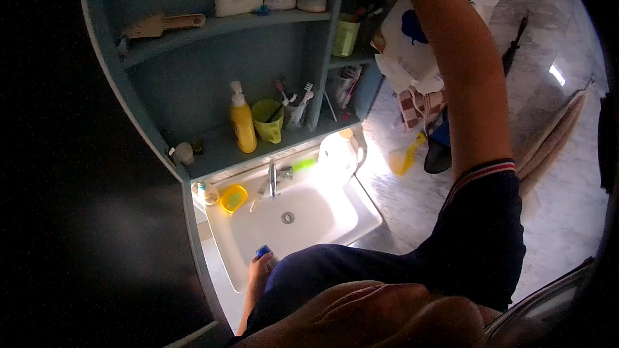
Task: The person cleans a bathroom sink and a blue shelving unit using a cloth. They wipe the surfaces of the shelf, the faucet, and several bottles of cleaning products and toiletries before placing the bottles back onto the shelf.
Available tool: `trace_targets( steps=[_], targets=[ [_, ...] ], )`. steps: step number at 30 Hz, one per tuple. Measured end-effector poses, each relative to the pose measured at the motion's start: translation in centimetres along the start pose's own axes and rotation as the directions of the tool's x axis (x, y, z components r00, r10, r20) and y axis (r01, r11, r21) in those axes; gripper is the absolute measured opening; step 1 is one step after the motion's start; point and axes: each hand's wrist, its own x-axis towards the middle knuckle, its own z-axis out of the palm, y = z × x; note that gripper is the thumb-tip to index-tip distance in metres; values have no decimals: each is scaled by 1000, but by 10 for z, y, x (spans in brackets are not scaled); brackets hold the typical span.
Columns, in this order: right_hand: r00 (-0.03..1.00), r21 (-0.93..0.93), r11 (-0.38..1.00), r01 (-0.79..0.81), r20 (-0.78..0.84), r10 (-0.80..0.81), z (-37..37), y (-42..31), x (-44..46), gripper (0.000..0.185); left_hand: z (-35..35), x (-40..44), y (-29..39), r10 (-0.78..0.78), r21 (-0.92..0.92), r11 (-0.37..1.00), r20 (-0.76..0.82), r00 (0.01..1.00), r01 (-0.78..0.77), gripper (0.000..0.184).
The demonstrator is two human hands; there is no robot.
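One left hand [259,267] gripped a blue item [263,251] at the sink [313,229].
The fingers were closed around the blue item, near the front left corner of the sink; their exact contact points could not be determined. The faucet [273,180] was located at the rear edge, with the drain [287,218] forward of it. A yellow dish [233,199] was positioned at the rear left corner, beside a small bottle [209,194]. Above, a yellow bottle [243,122] and a green cup [268,121] stood side by side on the lower shelf [216,160]. The right arm [461,64] extended upward; the right hand was outside the view, its state indeterminable.
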Motion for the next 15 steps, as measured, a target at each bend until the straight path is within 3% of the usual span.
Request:
trace_targets(
  steps=[5, 8, 10, 12, 14, 15],
  targets=[
    [984, -122, 976, 179, 42, -175, -6, 4, 7, 23, 1, -5, -4, -33, -30, 999, -25, 999, 33, 20],
    [986, -107, 981, 162, 59, -156, -3, 7, 9, 24, 2, -15, -1, -18, -19, 1000, -47, 999, 17, 21],
    [996, -61, 994, 91, 21, -90, -1, 11, 11, 25, -5, -13, -10, 186, 16, 982, 57, 981, -187, 18],
    [998, 37, 998, -44, -51, 46, 2, 16, 15, 26, -15, -6, -26, 187, -43, 982, 67, 980, -185, 16],
    [953, 204, 952, -228, -153, 261, 4, 23, 22, 27, -12, 12, -33, -21, -198, 980, 11, 1000, 23, 15],
    [911, 292, 909, -298, -199, 362, 5, 27, 26, 28, -6, 13, -30, -25, -204, 979, -22, 999, 20, 14]
  ],
)
